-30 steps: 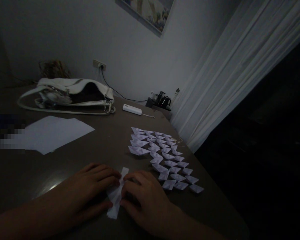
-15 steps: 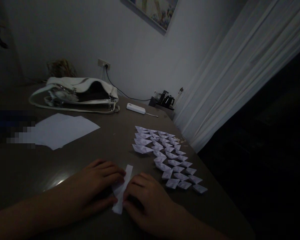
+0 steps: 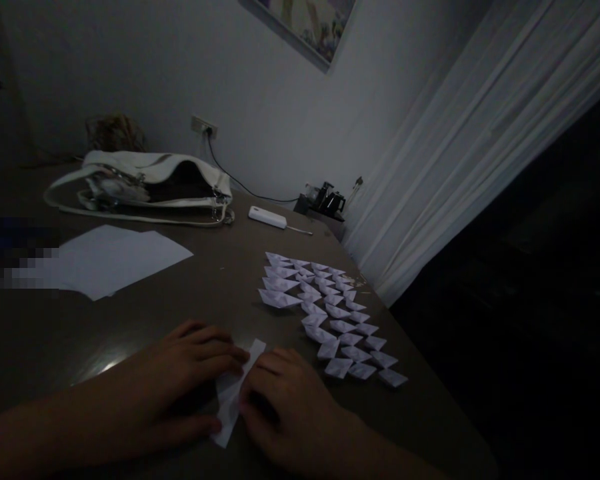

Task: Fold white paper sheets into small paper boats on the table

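A narrow folded strip of white paper [image 3: 234, 395] lies slantwise on the table between my two hands. My left hand [image 3: 195, 373] touches its left side. Its fingers reach the upper part and the thumb rests near the lower end, spread well apart. My right hand [image 3: 293, 403] is curled at the strip's right edge, thumb and forefinger closed on it; the fingertips are partly hidden. To the right of the strip stand several small folded white paper boats [image 3: 337, 327] in slanting rows.
White paper sheets [image 3: 125, 260] lie at the left, partly under a blurred patch. Behind them is a white handbag [image 3: 155, 167]. A white device with a short strap [image 3: 267, 217] lies farther back. The table's right edge runs beside the boats, near a white curtain [image 3: 430, 147].
My left thumb has slid down toward the strip's lower end, farther from the fingers. The strip has shifted slightly toward me. The whole view has moved a little, and the boats look unchanged.
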Motion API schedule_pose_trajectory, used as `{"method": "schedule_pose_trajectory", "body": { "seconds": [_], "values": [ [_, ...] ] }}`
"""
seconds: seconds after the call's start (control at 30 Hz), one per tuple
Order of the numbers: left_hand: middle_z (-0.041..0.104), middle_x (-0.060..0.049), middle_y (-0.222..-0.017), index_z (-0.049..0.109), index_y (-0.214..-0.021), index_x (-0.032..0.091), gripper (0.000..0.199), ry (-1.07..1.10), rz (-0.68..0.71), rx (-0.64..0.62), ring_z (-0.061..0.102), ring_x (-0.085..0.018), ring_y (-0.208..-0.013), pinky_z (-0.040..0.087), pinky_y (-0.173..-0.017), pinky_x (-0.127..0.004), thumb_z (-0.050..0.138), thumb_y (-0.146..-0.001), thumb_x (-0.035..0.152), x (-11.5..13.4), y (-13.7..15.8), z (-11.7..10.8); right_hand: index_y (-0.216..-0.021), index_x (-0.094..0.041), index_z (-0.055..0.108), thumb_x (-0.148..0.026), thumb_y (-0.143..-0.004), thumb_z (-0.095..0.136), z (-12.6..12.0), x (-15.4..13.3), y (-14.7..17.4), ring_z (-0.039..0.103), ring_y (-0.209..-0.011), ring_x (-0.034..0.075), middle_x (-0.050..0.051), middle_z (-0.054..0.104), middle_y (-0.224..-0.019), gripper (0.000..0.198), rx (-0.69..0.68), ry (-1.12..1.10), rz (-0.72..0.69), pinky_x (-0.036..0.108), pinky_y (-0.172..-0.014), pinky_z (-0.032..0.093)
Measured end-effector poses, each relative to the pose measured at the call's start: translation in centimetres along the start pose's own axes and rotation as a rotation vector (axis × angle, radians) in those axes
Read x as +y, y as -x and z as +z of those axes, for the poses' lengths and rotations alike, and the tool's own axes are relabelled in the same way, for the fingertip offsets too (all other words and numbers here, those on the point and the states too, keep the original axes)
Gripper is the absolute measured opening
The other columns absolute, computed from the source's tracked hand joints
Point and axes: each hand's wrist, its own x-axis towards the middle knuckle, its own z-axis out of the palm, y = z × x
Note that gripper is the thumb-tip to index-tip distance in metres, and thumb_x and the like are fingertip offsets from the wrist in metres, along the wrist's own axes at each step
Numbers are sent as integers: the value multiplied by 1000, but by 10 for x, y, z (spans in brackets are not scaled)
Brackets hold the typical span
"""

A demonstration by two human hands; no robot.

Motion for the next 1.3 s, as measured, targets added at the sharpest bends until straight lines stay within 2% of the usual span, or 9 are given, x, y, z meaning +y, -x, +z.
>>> {"method": "schedule_pose_trajectory", "body": {
  "seconds": [0.07,0.13,0.3,0.37,0.43,0.67,0.9,1.13,1.3],
  "values": [
    [65,-2,-124,55,-130,32,52,-6,-5,7,57,-26,-116,42,-97,-36,68,-80,34,0,1,0,-90,-16,61,-16,-87,53,-3,1,-2,58,-89,18,6,65,-94,9,27,14,61,29,-83,44],
    [65,-2,-124,55,-130,32,50,-8,-5,-10,57,-26,-117,42,-98,-37,67,-81,35,0,1,0,-90,-15,62,-17,-87,53,-1,1,-2,58,-90,18,6,65,-94,9,18,9,38,29,-84,44],
    [65,-3,-123,58,-127,30,45,-12,-9,-45,58,-25,-114,44,-95,-36,65,-84,40,0,-1,-1,-90,-16,63,-27,-89,54,12,0,1,60,-84,16,4,66,-87,14,-48,-31,-212,25,-84,45],
    [65,-2,-124,57,-127,31,46,-11,0,-29,58,-25,-114,43,-96,-36,66,-83,39,-1,-1,0,-89,-18,63,-29,-89,53,15,0,3,60,-80,15,3,66,-84,15,-58,-41,-253,25,-83,46],
    [65,-2,-124,57,-127,31,46,-6,1,-21,58,-25,-115,44,-96,-36,66,-82,38,-2,0,1,-89,-18,63,-28,-89,54,14,0,3,60,-83,15,3,66,-86,14,-53,-54,-220,25,-85,45],
    [64,-2,-126,53,-132,33,52,-17,3,-30,56,-26,-117,42,-98,-37,67,-82,37,-4,3,1,-89,-16,62,-17,-87,55,3,1,-1,59,-90,16,6,65,-94,7,69,-59,86,26,-84,44],
    [64,-2,-126,57,-127,31,44,-11,-15,-54,56,-26,-116,43,-97,-36,64,-84,41,-1,0,0,-81,-17,61,-26,-85,59,16,-1,3,60,-77,13,1,65,-78,10,13,-150,-113,22,-78,44],
    [63,-2,-126,56,-129,33,48,6,-18,-43,56,-25,-116,43,-97,-35,66,-83,37,-4,2,3,-80,-16,62,-16,-81,58,7,0,0,60,-80,16,4,66,-82,4,74,-44,72,26,-77,43],
    [64,-2,-125,56,-129,33,48,7,5,-16,57,-25,-115,44,-96,-34,67,-82,40,-6,3,4,-82,-17,64,-25,-83,59,15,0,1,62,-77,15,3,67,-79,10,-37,-97,-84,24,-79,45]
  ]
}}
